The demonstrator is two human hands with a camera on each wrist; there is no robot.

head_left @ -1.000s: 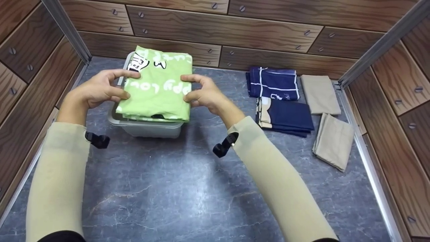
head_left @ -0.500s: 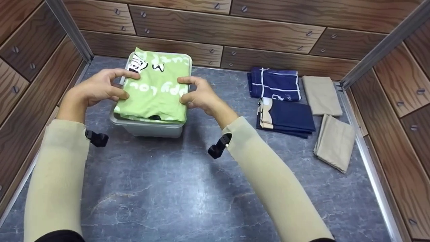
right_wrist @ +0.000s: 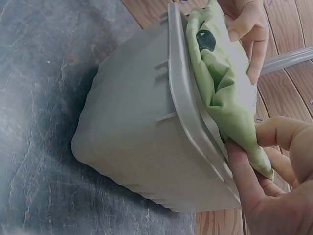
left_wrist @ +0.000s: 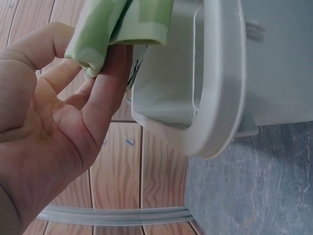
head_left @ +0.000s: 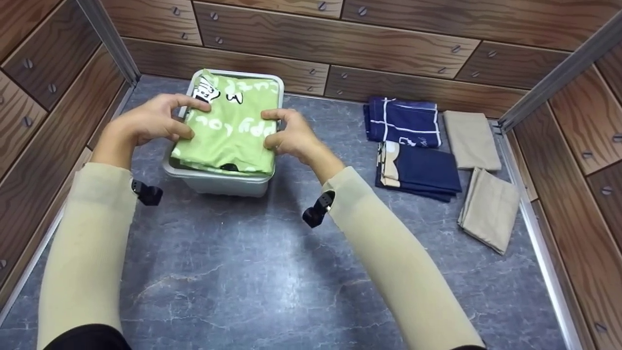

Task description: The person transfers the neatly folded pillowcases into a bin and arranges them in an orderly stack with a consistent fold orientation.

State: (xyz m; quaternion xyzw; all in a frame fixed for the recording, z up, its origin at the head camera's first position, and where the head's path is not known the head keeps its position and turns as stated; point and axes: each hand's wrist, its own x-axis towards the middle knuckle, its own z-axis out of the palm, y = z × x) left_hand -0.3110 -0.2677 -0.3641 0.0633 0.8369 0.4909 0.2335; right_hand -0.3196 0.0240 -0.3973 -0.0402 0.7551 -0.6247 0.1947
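A folded light green cloth [head_left: 228, 141] with white lettering and a small black-and-white drawing lies level over the mouth of a grey plastic bin [head_left: 226, 185]. My left hand [head_left: 158, 119] pinches its left edge, thumb on top and other fingers underneath, as the left wrist view shows. On the opposite edge, my right hand [head_left: 294, 136] grips the cloth the same way. The right wrist view has the folded cloth [right_wrist: 222, 83] right at the bin's rim [right_wrist: 183, 88], its near side bunched. Whatever is inside the bin below the cloth is hidden in the head view.
To the right lie a navy cloth with white lines [head_left: 406, 121], a dark blue folded cloth [head_left: 427, 170] and two beige folded cloths, one behind [head_left: 471, 141] and one in front [head_left: 490, 209]. Wood-patterned walls [head_left: 272, 39] enclose the grey marbled surface [head_left: 233, 282].
Both hands have lowered the green cloth and brought it slightly left relative to the bin, so the bin's back and right rim now show around it. The other cloths have stayed put.
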